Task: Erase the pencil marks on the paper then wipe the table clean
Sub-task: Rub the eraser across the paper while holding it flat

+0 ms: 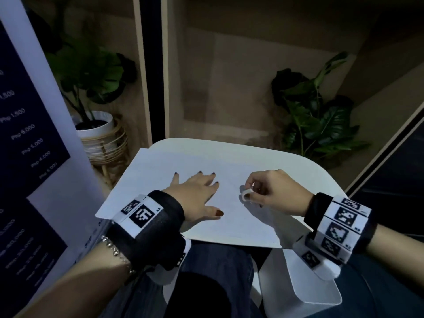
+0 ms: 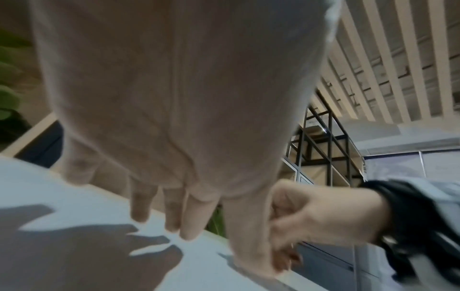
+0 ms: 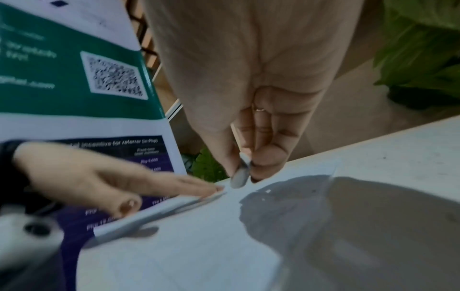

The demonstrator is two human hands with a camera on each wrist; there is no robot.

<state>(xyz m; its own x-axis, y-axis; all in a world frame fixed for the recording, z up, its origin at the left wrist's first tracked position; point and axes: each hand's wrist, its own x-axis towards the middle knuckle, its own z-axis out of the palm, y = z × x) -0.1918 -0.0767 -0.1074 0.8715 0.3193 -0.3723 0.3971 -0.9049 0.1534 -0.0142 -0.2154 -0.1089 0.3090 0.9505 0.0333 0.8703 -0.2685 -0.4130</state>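
A white sheet of paper [image 1: 160,171] lies on the small white table [image 1: 305,171], its left corner hanging past the table's edge. My left hand [image 1: 197,191] lies flat on the paper with fingers spread, holding it down. To its right, my right hand [image 1: 270,191] pinches a small white eraser [image 1: 246,193] between thumb and fingers, its end down on the paper. In the right wrist view the eraser [image 3: 240,173] touches the paper [image 3: 199,246] beside my left hand [image 3: 124,183]. No pencil marks show clearly.
A tall printed banner [image 1: 29,134] stands close on the left. A potted plant in a rattan stand [image 1: 101,138] sits behind it, another plant [image 1: 321,115] on the floor at the far right. My lap is under the table's near edge.
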